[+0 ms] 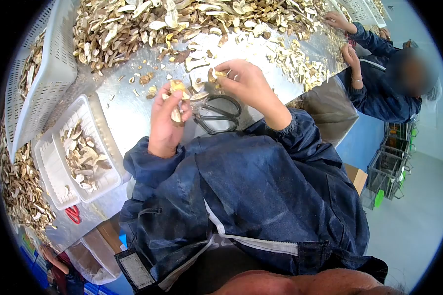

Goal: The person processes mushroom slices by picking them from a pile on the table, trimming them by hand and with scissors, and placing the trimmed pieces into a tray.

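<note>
My left hand (165, 123) is closed around a few dried mushroom slices (176, 114), one of them yellowish at the fingertips. My right hand (251, 86), a short way to the right, pinches a small brownish mushroom piece (212, 75) between thumb and finger. Between my wrists, close to my jacket, lie scissors with black handles (221, 112); their blades are hard to make out. Loose mushroom slices (198, 84) and crumbs are scattered on the metal table (128, 110) around both hands.
A large heap of dried mushroom slices (128, 29) covers the far side. At left stand a white perforated basket (59, 64) and white trays (114, 179), with red-handled scissors (73, 215) nearby. Paler pieces (300, 61) lie at right, where a co-worker's hands (350, 55) are busy.
</note>
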Tool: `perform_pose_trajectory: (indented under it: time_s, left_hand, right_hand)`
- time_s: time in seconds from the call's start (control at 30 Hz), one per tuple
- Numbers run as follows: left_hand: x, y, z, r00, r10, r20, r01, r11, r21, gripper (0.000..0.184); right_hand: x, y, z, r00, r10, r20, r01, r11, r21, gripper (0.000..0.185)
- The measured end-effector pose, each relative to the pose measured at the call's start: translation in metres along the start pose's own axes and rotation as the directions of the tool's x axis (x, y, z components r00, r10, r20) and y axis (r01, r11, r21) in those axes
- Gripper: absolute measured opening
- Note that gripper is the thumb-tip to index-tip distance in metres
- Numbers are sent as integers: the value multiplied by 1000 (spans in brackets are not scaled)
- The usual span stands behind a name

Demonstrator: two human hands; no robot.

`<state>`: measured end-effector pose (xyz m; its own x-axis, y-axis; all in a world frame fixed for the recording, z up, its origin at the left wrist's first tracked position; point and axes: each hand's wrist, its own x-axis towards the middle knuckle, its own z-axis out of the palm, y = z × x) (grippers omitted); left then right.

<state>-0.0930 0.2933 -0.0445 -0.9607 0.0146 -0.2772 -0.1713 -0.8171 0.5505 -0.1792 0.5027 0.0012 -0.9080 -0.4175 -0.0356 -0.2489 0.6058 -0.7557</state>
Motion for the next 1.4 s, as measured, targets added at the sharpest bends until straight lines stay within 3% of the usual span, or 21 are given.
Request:
perform_pose_trajectory:
  time_s: [0.1,0.13,0.2,0.33,0.5,0.73,0.83,0.87,0.9,0.97,1.1,1.23,1.4]
  left_hand:
    - [0,2,2,995,73,-67,-67,995,78,30]
    - [-1,2,4,993,89,-77,-77,987,144,31]
    - [-4,1,9,993,88,-74,-66,965,253,31]
    - [-4,-3,8,998,64,12,-64,913,402,31]
    - [-5,-3,8,998,28,62,-54,872,486,26]
    - [-6,-2,10,995,-100,18,88,938,336,24]
    - [-4,2,8,997,-73,14,68,978,198,23]
    - [-2,4,5,999,-48,25,45,991,123,23]
    - [-1,6,2,999,-24,34,22,999,48,24]
    - [0,7,-5,999,28,18,-29,999,15,27]
    - [2,6,-14,999,35,16,-34,997,-65,30]
    - [-1,8,-3,999,47,-27,-48,998,-34,29]
    - [-3,9,2,996,71,-46,-74,994,-76,25]
  right_hand:
    - [0,4,1,972,-183,-148,157,972,-176,21]
    - [-1,1,0,991,-96,-89,99,995,26,22]
    - [-1,-12,4,997,38,72,-64,911,407,23]
    - [4,-13,32,967,-67,247,-117,743,659,20]
    - [4,-15,30,941,-27,337,-209,737,643,16]
    - [2,-2,22,931,1,366,-261,703,661,18]
    - [4,8,6,980,51,193,-144,850,507,19]
    - [3,10,-2,989,94,110,-119,961,248,22]
    - [2,12,-5,999,33,7,-34,994,104,23]
    - [0,17,-7,977,-133,-165,97,973,-212,25]
    - [1,13,16,976,-196,-92,188,978,-88,23]
    - [2,1,42,934,-338,-113,309,926,-219,22]
    - [2,2,43,952,-302,-52,280,926,-255,14]
